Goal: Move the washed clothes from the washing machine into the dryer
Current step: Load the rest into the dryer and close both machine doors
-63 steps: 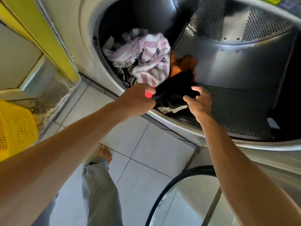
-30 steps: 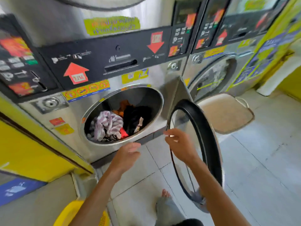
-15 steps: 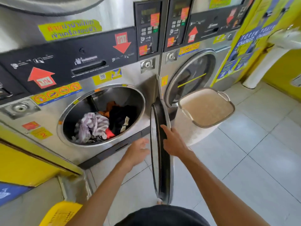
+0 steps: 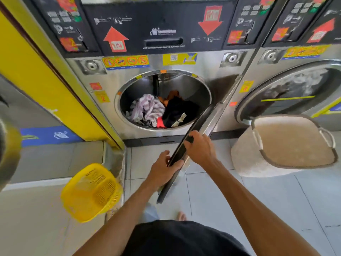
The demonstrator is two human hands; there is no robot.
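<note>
Head view: both hands grip the dryer door (image 4: 186, 145) edge-on — the left hand (image 4: 164, 169) closed on its lower rim, the right hand (image 4: 200, 147) clasping it higher. The clothes (image 4: 158, 111) lie heaped inside the open dryer (image 4: 208, 89) drum. A yellow basket (image 4: 92, 191) sits on the floor — left.

The round steel drum mouth (image 4: 164, 100) stands open, its upper half clear above the heap of striped, orange and black clothes (image 4: 160, 111); the black-rimmed round door (image 4: 186, 145) swings edge-on across its lower right; the yellow plastic basket (image 4: 92, 191) crowds the left floor; the beige woven hamper (image 4: 287, 145) blocks the right.
</note>
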